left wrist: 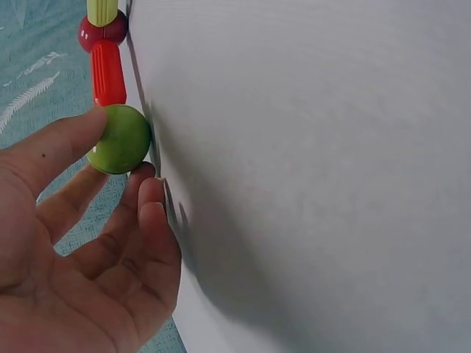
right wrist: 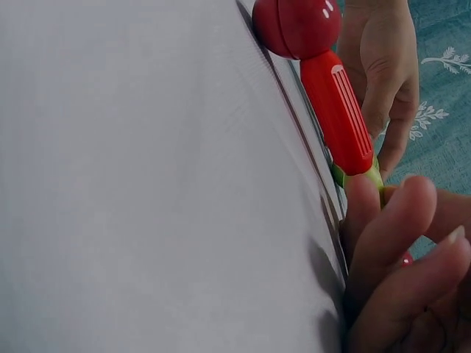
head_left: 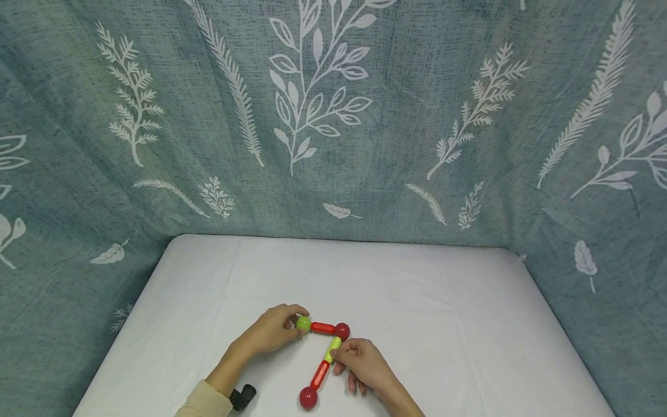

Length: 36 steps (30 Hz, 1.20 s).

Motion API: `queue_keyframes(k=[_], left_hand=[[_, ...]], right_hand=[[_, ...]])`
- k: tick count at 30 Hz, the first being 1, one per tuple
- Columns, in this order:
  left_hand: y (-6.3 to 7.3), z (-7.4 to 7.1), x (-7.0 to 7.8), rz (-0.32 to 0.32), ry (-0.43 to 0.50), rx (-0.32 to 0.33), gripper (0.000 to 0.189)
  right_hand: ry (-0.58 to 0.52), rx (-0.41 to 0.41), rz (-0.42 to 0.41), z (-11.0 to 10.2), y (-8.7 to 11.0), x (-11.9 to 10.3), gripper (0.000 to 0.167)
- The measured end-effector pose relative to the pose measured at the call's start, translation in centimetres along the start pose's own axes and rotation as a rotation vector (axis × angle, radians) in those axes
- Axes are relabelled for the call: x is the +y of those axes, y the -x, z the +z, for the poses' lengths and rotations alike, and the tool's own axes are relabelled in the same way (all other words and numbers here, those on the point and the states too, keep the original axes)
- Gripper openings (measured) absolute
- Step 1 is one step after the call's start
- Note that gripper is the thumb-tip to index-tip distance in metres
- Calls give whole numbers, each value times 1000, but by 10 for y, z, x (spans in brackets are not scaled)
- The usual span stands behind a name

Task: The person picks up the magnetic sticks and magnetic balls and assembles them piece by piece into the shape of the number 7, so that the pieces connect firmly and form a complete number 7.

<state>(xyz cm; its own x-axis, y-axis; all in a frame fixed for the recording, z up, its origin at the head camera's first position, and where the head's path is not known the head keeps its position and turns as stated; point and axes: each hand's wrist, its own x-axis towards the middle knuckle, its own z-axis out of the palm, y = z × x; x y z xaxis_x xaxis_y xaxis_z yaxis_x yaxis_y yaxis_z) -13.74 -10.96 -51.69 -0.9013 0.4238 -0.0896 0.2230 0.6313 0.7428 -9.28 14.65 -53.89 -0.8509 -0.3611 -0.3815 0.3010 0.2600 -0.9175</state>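
My left hand [head_left: 273, 329] holds a green ball [left wrist: 121, 140] between thumb and fingers, at the left end of a joined chain of toy rods and balls. From that ball a red rod [head_left: 323, 328] runs right to a dark red ball [head_left: 342, 331]. There the chain bends toward me through a yellow-green rod [head_left: 332, 350] and a second red rod [head_left: 320, 375], ending in a larger red ball [head_left: 308, 398]. The thumb and forefinger of my right hand [head_left: 363, 364] pinch the yellow-green rod. Its other fingers hang loosely curled beside the chain.
A white cloth-covered table [head_left: 448, 324] lies under the chain. Behind it hangs a teal curtain [head_left: 391, 145] with white leaf prints, which continues down both sides. A black strap piece [head_left: 243, 398] sits at the left wrist, by the beige sleeve [head_left: 205, 399].
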Motion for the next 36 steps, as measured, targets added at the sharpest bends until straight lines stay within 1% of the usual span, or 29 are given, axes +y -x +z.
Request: queue_keyframes(k=[4,7,15,21,27,29,32,36], left_hand=[[-3,-1,2,-1,-6,-4,37],[-8,-1,3,-4,-3,5,37],[-30,3,3,-30,7,32,36],[-48,6,2,-41,27,58,35],[-66,10,0,-55,63,93,36],[-71,12,-2,-69,81,102,36],[-74,13,-5,-101,120,116,35],[-76,13,-6,-113,171,121,35]], right_hand=[[-18,-3,2,-3,1,-2,27],[-25,3,-5,-7,-2,-3,27],[-18,15,-27,-26,-18,-5,25],[8,51,-23,-44,-35,-9,25],[37,84,-19,-56,-48,-12,27],[36,88,-26,-58,-51,-11,28],[31,87,-38,-59,-53,-9,28],[23,109,-48,-59,-55,-6,29]])
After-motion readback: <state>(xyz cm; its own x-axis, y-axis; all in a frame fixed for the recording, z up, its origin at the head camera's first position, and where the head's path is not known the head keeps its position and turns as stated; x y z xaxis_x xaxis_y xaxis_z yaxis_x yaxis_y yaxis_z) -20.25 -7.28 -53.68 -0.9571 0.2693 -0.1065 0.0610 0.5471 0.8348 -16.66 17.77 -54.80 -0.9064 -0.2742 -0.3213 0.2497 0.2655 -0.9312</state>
